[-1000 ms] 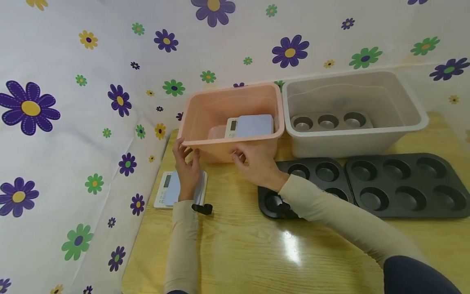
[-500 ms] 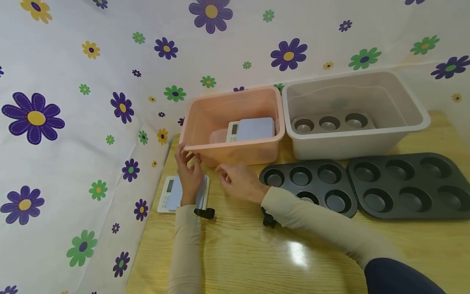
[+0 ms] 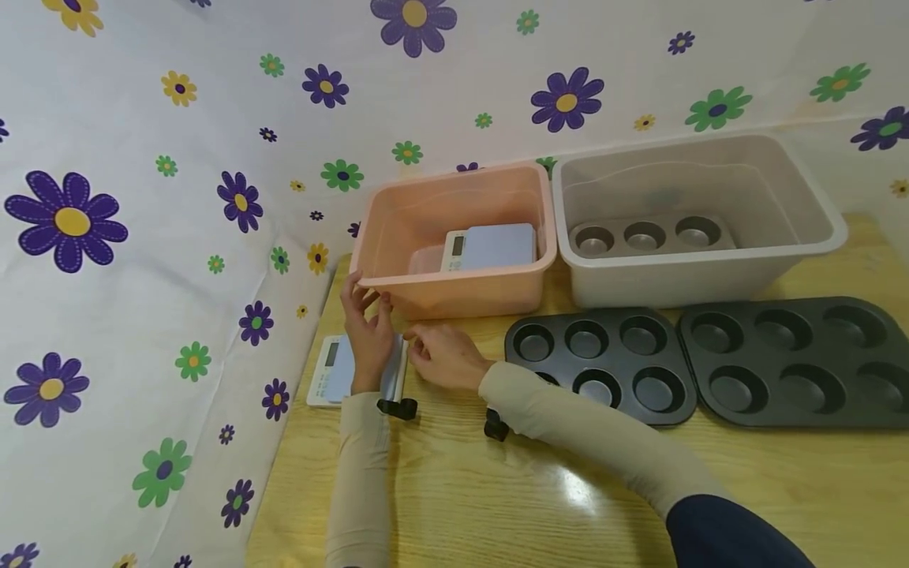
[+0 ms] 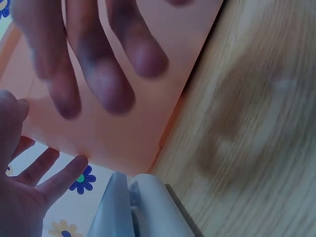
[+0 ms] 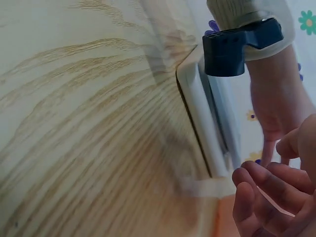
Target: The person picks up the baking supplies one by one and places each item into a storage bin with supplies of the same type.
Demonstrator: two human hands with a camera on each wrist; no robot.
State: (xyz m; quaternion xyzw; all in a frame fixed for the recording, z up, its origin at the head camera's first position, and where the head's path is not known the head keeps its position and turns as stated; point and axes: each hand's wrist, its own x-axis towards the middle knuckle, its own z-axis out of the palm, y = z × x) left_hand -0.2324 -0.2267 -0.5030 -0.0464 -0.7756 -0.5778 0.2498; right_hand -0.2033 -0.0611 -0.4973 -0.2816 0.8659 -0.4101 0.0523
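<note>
At the front left corner of the peach plastic bin (image 3: 461, 298), my left hand (image 3: 369, 344) is raised with fingers spread, fingertips right at the rim and thumb by the front wall. Below that hand a white kitchen scale with a pale blue plate (image 3: 334, 372) lies on the table, partly hidden by the wrist. My right hand (image 3: 449, 356) is just right of this scale, fingers loosely bent and holding nothing; in the right wrist view its fingers (image 5: 276, 185) are near the scale's edge (image 5: 202, 113). Inside the bin rests a second similar scale (image 3: 497, 246).
A larger off-white bin (image 3: 682, 278) beside the peach one holds a muffin tin (image 3: 656, 235). Two dark muffin pans, a smaller (image 3: 556, 322) and a larger (image 3: 795, 416), lie in front on the wooden table (image 3: 454, 489). Flower-printed sheeting (image 3: 440, 102) hangs behind and at left.
My right hand has moved left and down from the peach bin's front wall to beside the scale on the table. The left hand has stayed at the bin's corner.
</note>
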